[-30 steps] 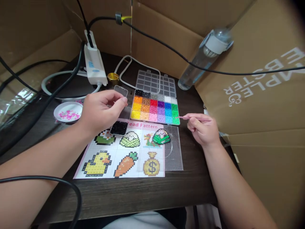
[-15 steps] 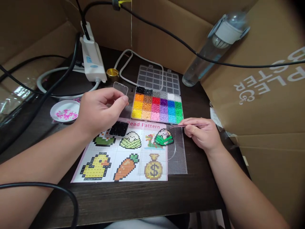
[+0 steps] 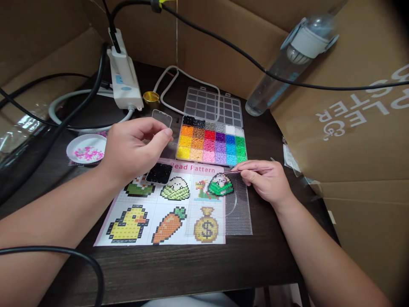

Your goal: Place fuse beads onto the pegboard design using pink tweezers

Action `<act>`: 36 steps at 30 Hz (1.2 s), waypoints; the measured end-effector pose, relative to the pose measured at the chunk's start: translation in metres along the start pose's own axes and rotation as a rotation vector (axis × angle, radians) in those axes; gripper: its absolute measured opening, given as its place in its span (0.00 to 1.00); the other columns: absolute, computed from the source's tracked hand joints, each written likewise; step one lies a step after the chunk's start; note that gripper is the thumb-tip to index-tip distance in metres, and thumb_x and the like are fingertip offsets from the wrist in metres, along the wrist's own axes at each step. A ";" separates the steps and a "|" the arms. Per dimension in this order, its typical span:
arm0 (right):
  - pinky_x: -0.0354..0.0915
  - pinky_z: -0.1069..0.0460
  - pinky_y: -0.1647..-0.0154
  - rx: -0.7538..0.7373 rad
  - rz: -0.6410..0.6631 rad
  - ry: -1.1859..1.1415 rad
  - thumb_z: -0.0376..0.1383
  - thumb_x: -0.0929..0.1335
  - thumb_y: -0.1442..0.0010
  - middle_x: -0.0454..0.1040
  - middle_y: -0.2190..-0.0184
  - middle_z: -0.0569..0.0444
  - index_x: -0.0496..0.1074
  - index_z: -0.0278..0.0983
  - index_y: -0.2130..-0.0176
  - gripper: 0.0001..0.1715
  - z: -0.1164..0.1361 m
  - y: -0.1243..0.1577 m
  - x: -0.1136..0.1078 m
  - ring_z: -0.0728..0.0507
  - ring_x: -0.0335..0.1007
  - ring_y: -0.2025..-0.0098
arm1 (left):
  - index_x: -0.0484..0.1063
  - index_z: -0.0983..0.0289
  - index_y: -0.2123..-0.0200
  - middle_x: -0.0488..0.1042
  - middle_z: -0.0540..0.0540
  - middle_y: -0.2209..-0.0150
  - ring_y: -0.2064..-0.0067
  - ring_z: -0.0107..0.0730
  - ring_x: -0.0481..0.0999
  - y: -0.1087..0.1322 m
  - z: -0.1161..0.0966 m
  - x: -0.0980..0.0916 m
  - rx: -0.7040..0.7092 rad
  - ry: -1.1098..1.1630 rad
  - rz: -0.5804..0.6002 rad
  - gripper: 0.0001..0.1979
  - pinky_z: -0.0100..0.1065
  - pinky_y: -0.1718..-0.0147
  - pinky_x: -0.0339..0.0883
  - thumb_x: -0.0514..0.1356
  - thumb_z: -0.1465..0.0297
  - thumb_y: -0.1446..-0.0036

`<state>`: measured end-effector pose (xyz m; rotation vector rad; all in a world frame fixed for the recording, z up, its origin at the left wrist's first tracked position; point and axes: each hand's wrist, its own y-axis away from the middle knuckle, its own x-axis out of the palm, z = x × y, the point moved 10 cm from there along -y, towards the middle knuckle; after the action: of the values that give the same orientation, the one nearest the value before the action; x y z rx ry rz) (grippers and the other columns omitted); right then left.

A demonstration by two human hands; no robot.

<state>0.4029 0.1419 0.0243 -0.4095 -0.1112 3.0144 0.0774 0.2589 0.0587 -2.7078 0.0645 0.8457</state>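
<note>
My right hand pinches thin tweezers whose tip points left at the green and white bead figure on the clear pegboard. That pegboard lies over the right side of the bead pattern sheet. My left hand hovers over the sheet's top left with thumb and fingers curled together; whether it holds anything I cannot see. Just below it sits a small tray of black beads. The open bead box with coloured compartments lies behind the sheet.
A white dish of pink beads sits at the left. A white power adapter, cables, a gold cap and a small clear lid are behind. A water bottle leans on cardboard walls. The table's front edge is near.
My right hand has moved the tweezers from the green compartment of the bead box down and left to the bead figure on the pegboard. The left hand has stayed put.
</note>
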 end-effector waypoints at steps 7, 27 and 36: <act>0.80 0.47 0.69 -0.054 0.042 0.085 0.45 0.88 0.33 0.96 0.62 0.46 0.99 0.46 0.61 0.07 0.006 0.000 0.001 0.42 0.83 0.71 | 0.86 0.51 0.69 0.86 0.47 0.71 0.66 0.39 0.83 -0.001 -0.001 -0.001 0.031 0.061 -0.034 0.12 0.45 0.65 0.76 0.68 0.54 0.36; 0.90 0.46 0.58 -0.137 0.154 -0.055 0.51 0.91 0.31 0.97 0.61 0.46 0.99 0.49 0.60 0.11 0.005 0.004 0.002 0.36 0.95 0.62 | 0.86 0.56 0.68 0.84 0.47 0.73 0.69 0.34 0.77 -0.001 -0.005 -0.002 0.071 0.091 -0.037 0.11 0.40 0.66 0.69 0.68 0.58 0.37; 0.93 0.45 0.56 -0.190 0.299 -0.074 0.47 0.90 0.30 0.97 0.61 0.46 1.00 0.49 0.57 0.07 0.011 0.011 0.010 0.35 0.98 0.61 | 0.85 0.55 0.70 0.82 0.47 0.74 0.70 0.34 0.78 0.000 -0.008 -0.002 0.070 0.084 -0.040 0.13 0.40 0.67 0.69 0.67 0.55 0.38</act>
<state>0.3892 0.1317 0.0312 -0.3594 -0.3775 3.3280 0.0808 0.2566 0.0663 -2.6692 0.0563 0.7050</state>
